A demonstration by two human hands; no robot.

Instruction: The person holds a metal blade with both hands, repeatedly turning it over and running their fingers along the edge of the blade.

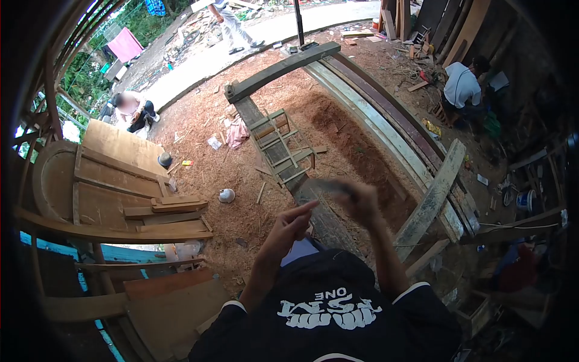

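My right hand is raised above the plank bench and closed around a dark, flat, elongated object. Motion smears it, so its kind does not show. Just left of it is my left hand, index finger pointing toward that object and the other fingers curled in; anything inside them is hidden. Below both hands runs a long worn plank. On its farther part lies a small frame of thin wooden strips.
Long boards and a slanting beam lie to the right. At left stands a wooden panel with cut pieces. A white container sits on shavings. One person sits far left, another crouches right, a third stands beyond.
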